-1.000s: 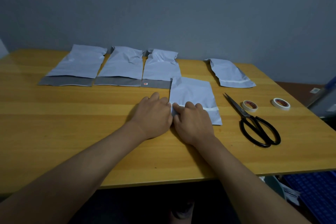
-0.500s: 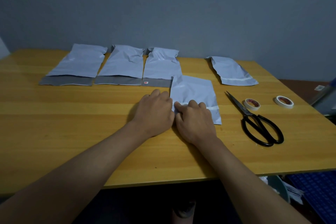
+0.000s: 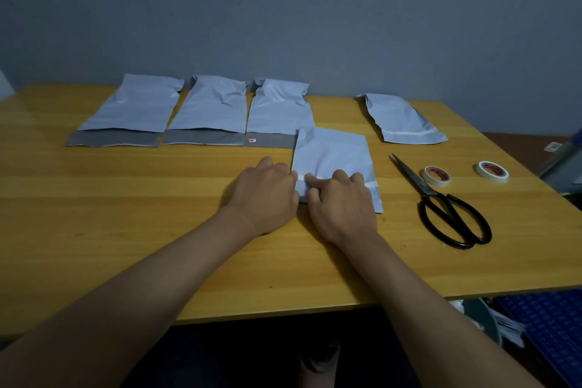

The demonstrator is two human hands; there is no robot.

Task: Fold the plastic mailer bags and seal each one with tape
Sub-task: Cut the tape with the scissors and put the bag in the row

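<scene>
Three unfolded mailer bags lie in a row along the table's far edge, grey flaps toward the near edge. At table centre, the left hand rests with curled fingers at the left edge of the folded mailer bag; whether it grips is not discernible. The right hand pinches the bag's near fold. A sealed bag lies near the far right corner. Scissors and two tape rolls lie toward the right edge.

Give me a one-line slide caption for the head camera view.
Both hands press a folded mailer bag flat beside scissors.
</scene>
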